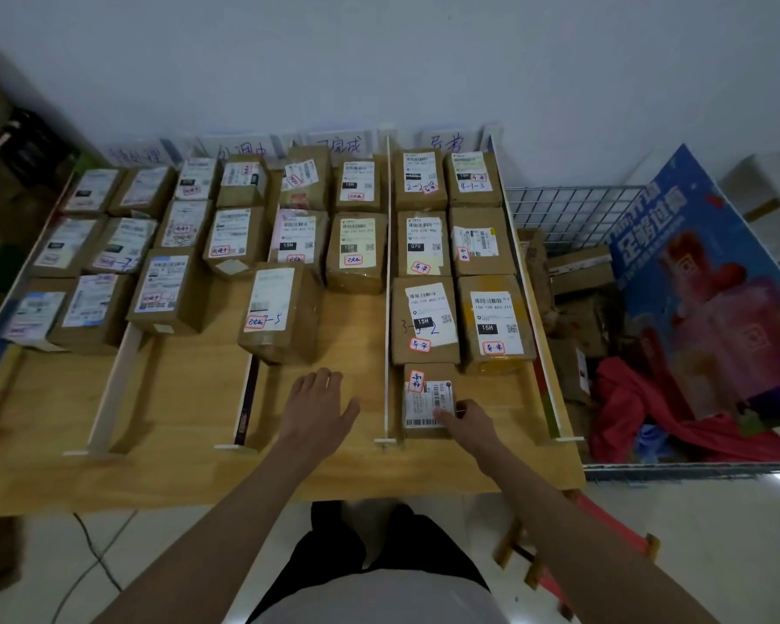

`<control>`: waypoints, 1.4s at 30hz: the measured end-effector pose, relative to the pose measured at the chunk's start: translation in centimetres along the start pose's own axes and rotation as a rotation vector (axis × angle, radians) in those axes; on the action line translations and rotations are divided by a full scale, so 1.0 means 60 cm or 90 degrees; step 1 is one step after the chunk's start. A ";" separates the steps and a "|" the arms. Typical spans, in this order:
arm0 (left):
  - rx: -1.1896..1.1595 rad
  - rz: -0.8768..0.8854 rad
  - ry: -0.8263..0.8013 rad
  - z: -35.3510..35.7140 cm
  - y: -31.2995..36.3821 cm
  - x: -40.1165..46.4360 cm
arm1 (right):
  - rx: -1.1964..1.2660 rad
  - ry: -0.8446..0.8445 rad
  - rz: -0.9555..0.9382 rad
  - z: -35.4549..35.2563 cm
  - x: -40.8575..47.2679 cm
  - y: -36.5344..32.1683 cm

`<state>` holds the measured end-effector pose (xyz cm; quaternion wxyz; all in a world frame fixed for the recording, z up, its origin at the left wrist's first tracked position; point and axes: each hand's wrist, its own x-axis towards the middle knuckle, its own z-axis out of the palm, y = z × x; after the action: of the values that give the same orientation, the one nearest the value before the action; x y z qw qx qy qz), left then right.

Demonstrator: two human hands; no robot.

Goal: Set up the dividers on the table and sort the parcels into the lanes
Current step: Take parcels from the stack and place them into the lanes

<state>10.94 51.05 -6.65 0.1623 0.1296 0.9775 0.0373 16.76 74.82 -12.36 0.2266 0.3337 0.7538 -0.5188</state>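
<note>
Cardboard parcel sits lower right of centre on the counter, long axis running up-frame, in the rightmost lane. Right hand fingers pinch its near-right corner; left hand rests flat, fingers wide, farther off.

Wire basket, red cloth, blue poster

Brown cardboard parcels with white labels: 24, on wooden surface; white strip dividers: 4; paper lane signs at wall: 4; hands: 2
</note>
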 end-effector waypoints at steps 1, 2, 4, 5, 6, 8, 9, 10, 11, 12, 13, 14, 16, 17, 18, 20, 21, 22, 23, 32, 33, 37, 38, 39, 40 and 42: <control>0.004 -0.002 -0.001 -0.002 0.000 -0.002 | -0.006 0.002 -0.002 0.000 -0.002 -0.002; 0.006 -0.005 -0.002 -0.003 0.000 -0.004 | -0.013 0.002 -0.004 0.000 0.000 -0.003; 0.010 -0.008 0.001 -0.004 -0.001 -0.009 | -0.025 -0.004 -0.010 0.001 0.000 -0.004; 0.012 -0.009 0.002 -0.004 -0.002 -0.012 | -0.034 -0.004 -0.013 0.000 -0.002 -0.006; 0.015 -0.009 0.002 -0.005 -0.003 -0.015 | -0.045 -0.001 -0.014 0.000 -0.003 -0.010; 0.022 -0.011 0.008 -0.009 -0.007 -0.019 | -0.075 0.031 -0.028 -0.003 -0.006 -0.020; 0.026 -0.013 0.013 -0.013 -0.010 -0.020 | -0.100 0.054 -0.049 -0.006 -0.008 -0.028; 0.031 -0.016 0.019 -0.019 -0.013 -0.020 | -0.134 0.075 -0.074 -0.010 -0.009 -0.040; 0.035 -0.020 0.026 -0.026 -0.017 -0.020 | -0.177 0.094 -0.103 -0.014 -0.011 -0.055; 0.040 -0.023 0.036 -0.034 -0.022 -0.019 | -0.213 0.108 -0.130 -0.017 -0.011 -0.073; 0.044 -0.027 0.048 -0.044 -0.028 -0.019 | -0.237 0.117 -0.157 -0.020 -0.014 -0.094; 0.045 -0.031 0.060 -0.056 -0.035 -0.017 | -0.251 0.121 -0.182 -0.023 -0.018 -0.118; 0.049 -0.045 0.085 -0.085 -0.055 -0.016 | -0.299 0.130 -0.239 -0.025 -0.035 -0.177; 0.053 -0.054 0.097 -0.101 -0.067 -0.016 | -0.335 0.135 -0.268 -0.024 -0.043 -0.207; 0.057 -0.061 0.112 -0.118 -0.081 -0.018 | -0.369 0.134 -0.299 -0.020 -0.051 -0.236; 0.057 -0.075 0.140 -0.151 -0.114 -0.025 | -0.439 0.133 -0.373 -0.003 -0.070 -0.290; 0.056 -0.087 0.152 -0.166 -0.133 -0.031 | -0.476 0.146 -0.421 0.010 -0.080 -0.315; 0.053 -0.101 0.162 -0.180 -0.153 -0.038 | -0.502 0.160 -0.459 0.026 -0.092 -0.337; 0.049 -0.116 0.170 -0.192 -0.175 -0.046 | -0.521 0.180 -0.502 0.045 -0.104 -0.357; 0.019 -0.218 0.231 -0.213 -0.386 -0.190 | -0.619 0.169 -0.705 0.288 -0.210 -0.427; 0.020 -0.231 0.231 -0.210 -0.408 -0.209 | -0.621 0.167 -0.714 0.316 -0.219 -0.429; 0.010 -0.273 0.242 -0.201 -0.501 -0.274 | -0.633 0.163 -0.732 0.423 -0.255 -0.437; 0.005 -0.274 0.248 -0.198 -0.523 -0.288 | -0.631 0.159 -0.728 0.448 -0.263 -0.438; 0.002 -0.275 0.252 -0.196 -0.544 -0.302 | -0.629 0.158 -0.727 0.473 -0.272 -0.439; 0.000 -0.279 0.254 -0.195 -0.563 -0.313 | -0.627 0.157 -0.727 0.497 -0.280 -0.440; -0.004 -0.287 0.255 -0.193 -0.599 -0.333 | -0.627 0.148 -0.732 0.539 -0.296 -0.443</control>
<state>16.72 10.74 6.31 -0.0294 -0.1014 0.9940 0.0285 8.99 33.53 5.02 -0.0373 -0.1979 0.9720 -0.1207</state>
